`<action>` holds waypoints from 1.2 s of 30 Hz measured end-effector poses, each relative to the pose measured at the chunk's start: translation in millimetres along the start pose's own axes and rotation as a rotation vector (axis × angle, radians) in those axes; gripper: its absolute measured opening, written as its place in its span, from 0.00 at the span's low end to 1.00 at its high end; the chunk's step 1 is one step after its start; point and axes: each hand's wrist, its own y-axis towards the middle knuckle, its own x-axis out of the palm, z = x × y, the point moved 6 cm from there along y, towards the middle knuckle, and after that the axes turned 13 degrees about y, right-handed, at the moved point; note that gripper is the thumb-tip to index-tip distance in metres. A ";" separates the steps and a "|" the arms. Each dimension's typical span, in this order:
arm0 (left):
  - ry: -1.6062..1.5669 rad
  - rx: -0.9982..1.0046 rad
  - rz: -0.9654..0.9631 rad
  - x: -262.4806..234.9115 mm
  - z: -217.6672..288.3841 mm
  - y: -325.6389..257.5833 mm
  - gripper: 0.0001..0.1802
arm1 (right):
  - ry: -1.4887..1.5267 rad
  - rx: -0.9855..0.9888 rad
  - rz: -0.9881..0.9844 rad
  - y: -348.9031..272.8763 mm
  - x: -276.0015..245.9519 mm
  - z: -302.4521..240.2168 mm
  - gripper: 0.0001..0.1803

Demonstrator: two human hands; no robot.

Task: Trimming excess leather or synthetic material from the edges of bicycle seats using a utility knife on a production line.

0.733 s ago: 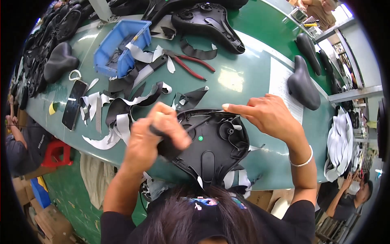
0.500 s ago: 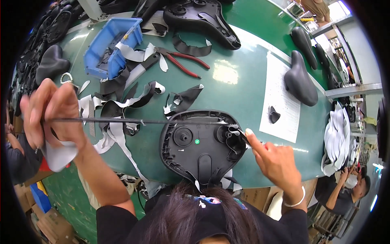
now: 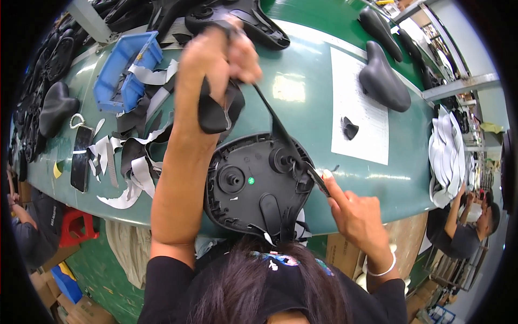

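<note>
While the upturned saddle base [image 3: 253, 183] lies at the green surface's [image 3: 302, 108] near edge, the strip [image 3: 275, 124] should probably be kept taut. Raised high, the left hand [image 3: 218, 54] has its grip closed on black cover material [image 3: 216, 110]; the right hand [image 3: 353, 208] pins the strip's end with a fingertip at the rim.

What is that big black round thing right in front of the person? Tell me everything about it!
It is a bicycle saddle lying upside down at the near edge of the green table, so its hard black plastic underside faces up. It has round bosses, ribs and a small green dot near the middle. A black strip of cover material runs up from its right rim to the raised left hand, which grips it. The right hand presses a fingertip at that rim. Loose scraps hang at its near end.
</note>
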 end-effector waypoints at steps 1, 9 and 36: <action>-0.155 0.121 -0.074 6.9 24.5 0.7 0.14 | 0.003 0.010 0.006 -10.7 11.0 -2.2 0.28; 0.283 1.022 0.746 9.5 96.0 -106.3 0.21 | 1.586 0.605 0.122 -70.0 57.1 -4.9 0.29; 1.186 0.351 -1.451 78.5 -74.0 -52.5 0.16 | 1.609 -0.064 0.909 212.7 -109.5 195.0 0.23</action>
